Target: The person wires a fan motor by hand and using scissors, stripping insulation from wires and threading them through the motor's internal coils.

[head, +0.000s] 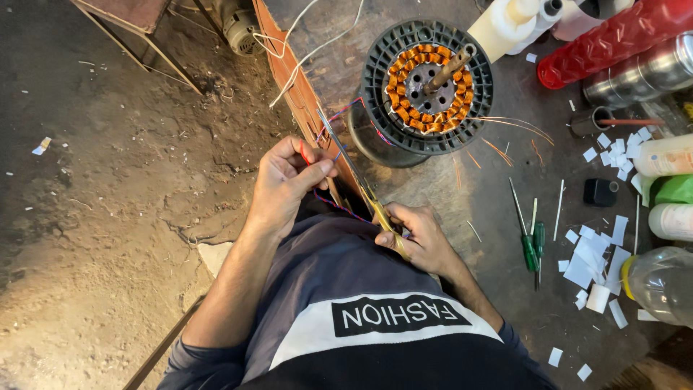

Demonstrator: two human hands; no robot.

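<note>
Red wire (306,154) pinched at bench edge (303,94); right hand (422,238) grips scissors (354,173).

Warm, fairly bright light from upper right; glare on steel flask (642,72) and red bottle (613,40). Dim lower corners, wide-angle bending at edges, focus sharp throughout.
</note>
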